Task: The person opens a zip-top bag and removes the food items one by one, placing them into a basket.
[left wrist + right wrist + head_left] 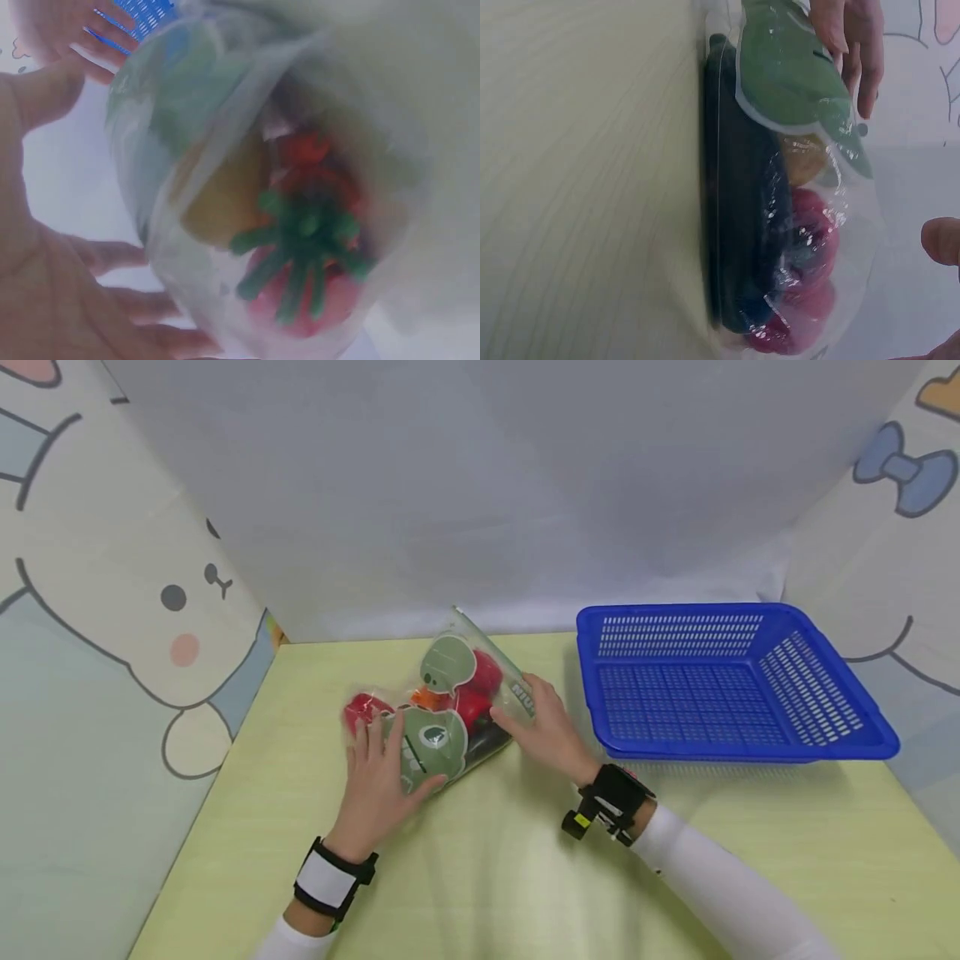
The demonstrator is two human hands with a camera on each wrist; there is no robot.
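A clear plastic bag (442, 710) with green cartoon-animal prints lies on the table between both hands. Inside it are red pieces (486, 672), an orange one (431, 697) and, in the right wrist view, a long dark vegetable-shaped piece (742, 195). A green-stemmed red piece (304, 292) shows through the plastic in the left wrist view. My left hand (375, 785) rests on the bag's left part with fingers spread. At the bag's right edge is my right hand (551, 735), its thumb and fingers apart and nothing visibly pinched.
To the right stands a blue perforated plastic basket (690, 756) on the pale yellow-green table (480, 877). A whitish wall (480, 510) rises behind, and cartoon-printed panels (97, 610) flank both sides.
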